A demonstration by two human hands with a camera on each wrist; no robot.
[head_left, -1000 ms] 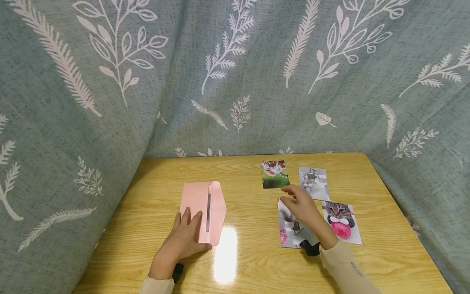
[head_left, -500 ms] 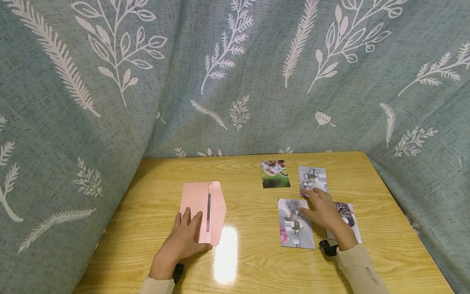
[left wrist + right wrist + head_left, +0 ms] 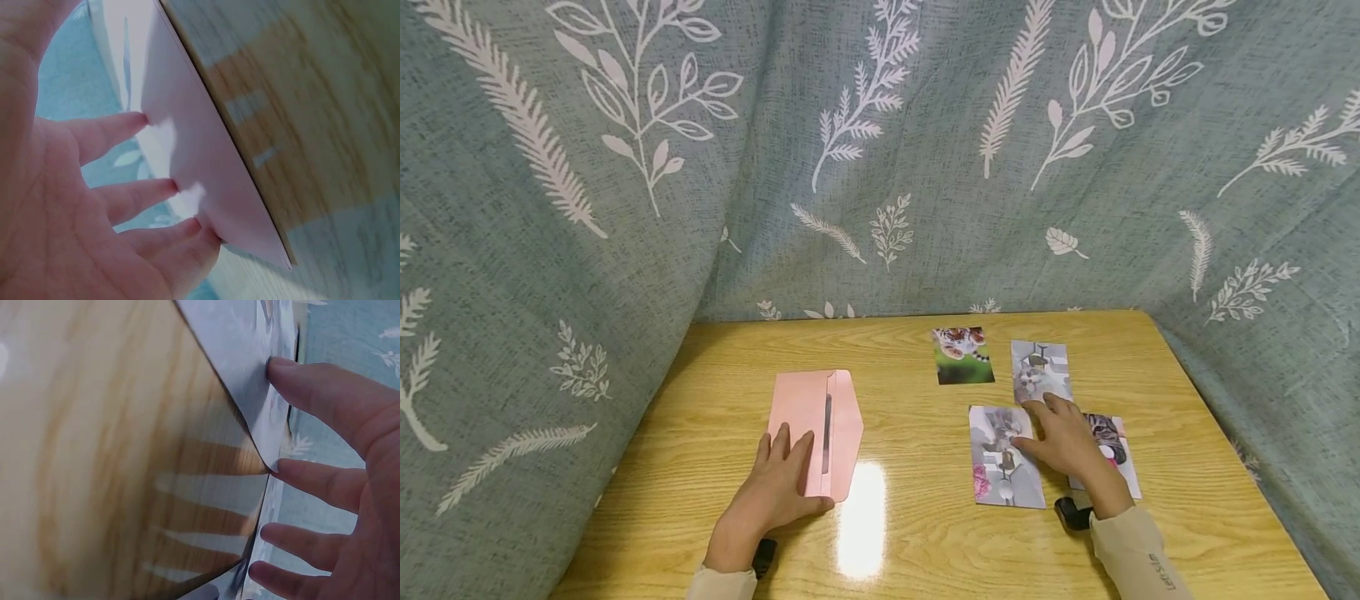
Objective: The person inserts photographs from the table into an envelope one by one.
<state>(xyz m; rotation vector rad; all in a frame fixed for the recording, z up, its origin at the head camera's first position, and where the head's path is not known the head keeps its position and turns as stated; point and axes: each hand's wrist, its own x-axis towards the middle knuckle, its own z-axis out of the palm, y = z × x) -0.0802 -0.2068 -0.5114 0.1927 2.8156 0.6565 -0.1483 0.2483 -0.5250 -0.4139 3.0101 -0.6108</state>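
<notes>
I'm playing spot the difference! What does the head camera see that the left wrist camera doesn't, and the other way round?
Only the head view shows the right hand, the tiger photo, the striped cat photo and two greyish photos.

Only the left wrist view shows the palm side of the left hand, up close.

Both show that hand touching the pink envelope, plus the wood-grained table and the blue-green leafy cloth.

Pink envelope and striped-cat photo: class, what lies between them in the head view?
In the head view: bare wooden table, then the grey photo with pink flowers, then the right hand.
</notes>
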